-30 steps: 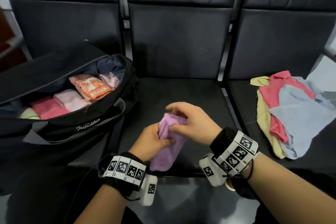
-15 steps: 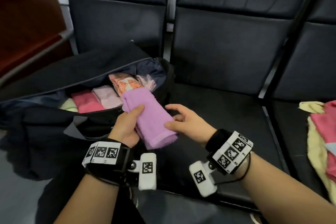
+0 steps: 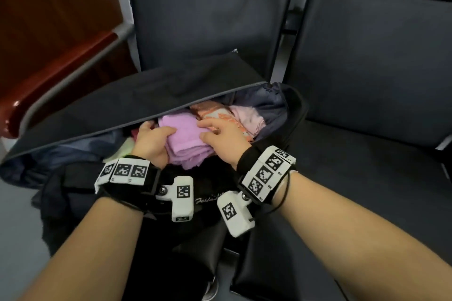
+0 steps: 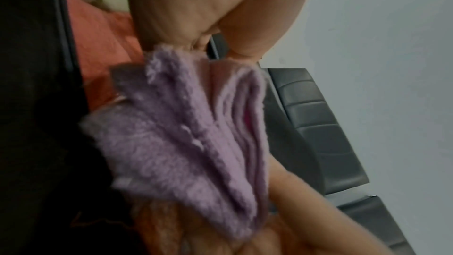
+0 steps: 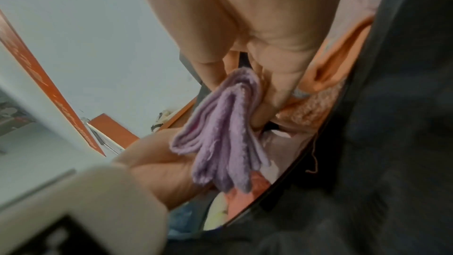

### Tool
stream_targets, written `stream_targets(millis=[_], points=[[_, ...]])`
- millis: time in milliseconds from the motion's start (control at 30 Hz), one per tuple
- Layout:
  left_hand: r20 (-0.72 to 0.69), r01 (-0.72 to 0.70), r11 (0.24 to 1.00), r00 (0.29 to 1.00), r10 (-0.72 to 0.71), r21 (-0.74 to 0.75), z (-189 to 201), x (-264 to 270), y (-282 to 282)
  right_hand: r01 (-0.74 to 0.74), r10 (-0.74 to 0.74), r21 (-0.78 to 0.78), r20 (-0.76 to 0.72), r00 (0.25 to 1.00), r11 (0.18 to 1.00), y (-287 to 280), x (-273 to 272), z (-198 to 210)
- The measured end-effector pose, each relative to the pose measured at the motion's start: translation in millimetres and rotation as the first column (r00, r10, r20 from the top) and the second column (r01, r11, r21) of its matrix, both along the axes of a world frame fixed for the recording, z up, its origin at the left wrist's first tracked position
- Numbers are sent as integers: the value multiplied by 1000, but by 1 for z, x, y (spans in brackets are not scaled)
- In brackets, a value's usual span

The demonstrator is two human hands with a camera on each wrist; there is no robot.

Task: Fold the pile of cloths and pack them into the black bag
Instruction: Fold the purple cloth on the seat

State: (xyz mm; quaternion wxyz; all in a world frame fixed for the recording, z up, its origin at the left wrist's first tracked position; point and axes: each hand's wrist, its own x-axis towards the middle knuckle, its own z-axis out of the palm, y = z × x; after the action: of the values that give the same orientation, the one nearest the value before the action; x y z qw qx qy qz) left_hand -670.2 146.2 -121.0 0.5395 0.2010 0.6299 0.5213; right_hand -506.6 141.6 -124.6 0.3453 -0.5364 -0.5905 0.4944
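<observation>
The dark padded seat [image 3: 367,166] bears one thing — the open black bag [image 3: 151,98].

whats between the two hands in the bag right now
The folded purple cloth: the left hand grips one side, the right hand rests on the other, over the black bag. It shows in all three views.
</observation>
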Motion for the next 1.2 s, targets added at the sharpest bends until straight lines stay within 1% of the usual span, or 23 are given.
stream_targets(millis=[67, 100, 133, 233, 300, 400, 467, 533, 567, 633, 700, 767, 833, 867, 933, 1000, 1067, 1133, 1200], points=[[-85, -15, 1000, 996, 15, 2, -14, -2, 16, -17, 15, 20, 94, 995, 1000, 10, -7, -10], [-111, -4, 1000, 994, 2, -22, -21, -2, 21, -51, 49, 11, 171, 984, 999, 12, -8, -16], [-129, 9, 999, 992, -15, -47, -30, -1, 25, -98, 97, -7, 258, 961, 995, 12, -8, -23], [-197, 40, 996, 979, -56, -83, -48, 3, 29, -219, 212, -43, 479, 852, 975, 8, -6, -38], [-235, 55, 994, 969, -75, -91, -54, 4, 31, -257, 241, -49, 550, 799, 965, 5, -5, -38], [-279, 126, 988, 949, -148, -95, -51, 6, 27, -319, 260, -21, 629, 732, 948, -5, 3, -32], [-317, 162, 978, 928, -195, -129, -46, 9, 21, -364, 253, 4, 711, 656, 931, -17, 11, -26], [-348, 187, 970, 908, -232, -157, -38, 13, 10, -388, 268, -25, 764, 587, 921, -30, 19, -22], [-374, 206, 963, 891, -259, -176, -34, 15, 3, -389, 280, -46, 772, 571, 920, -36, 23, -20], [-427, 228, 950, 853, -301, -214, -26, 18, -11, -399, 292, -48, 761, 579, 916, -50, 29, -13], [-471, 234, 946, 824, -315, -224, -16, 20, -28, -436, 291, 11, 730, 619, 900, -64, 34, -2], [-565, 222, 956, 771, -293, -193, 0, 24, -46, -472, 289, 86, 690, 664, 877, -80, 44, 12], [-691, 223, 969, 684, -235, -109, 19, 33, -62, -483, 281, 156, 646, 710, 862, -97, 59, 26], [-736, 248, 967, 645, -205, -52, 30, 43, -69, -480, 272, 187, 626, 731, 857, -106, 70, 33], [-779, 351, 935, 601, -179, 56, 50, 75, -81, -445, 237, 240, 586, 775, 863, -127, 101, 43], [-783, 462, 877, 592, -192, 134, 66, 121, -91, -377, 181, 268, 549, 816, 887, -147, 144, 50], [-790, 548, 820, 571, -222, 166, 74, 175, -100, -266, 94, 257, 530, 843, 929, -168, 201, 54], [-798, 629, 765, 529, -290, 139, 72, 237, -109, -103, -35, 238, 513, 858, 966, -190, 267, 53], [-792, 715, 693, 477, -381, 97, 63, 303, -123, 78, -196, 249, 497, 845, 965, -216, 335, 47]])
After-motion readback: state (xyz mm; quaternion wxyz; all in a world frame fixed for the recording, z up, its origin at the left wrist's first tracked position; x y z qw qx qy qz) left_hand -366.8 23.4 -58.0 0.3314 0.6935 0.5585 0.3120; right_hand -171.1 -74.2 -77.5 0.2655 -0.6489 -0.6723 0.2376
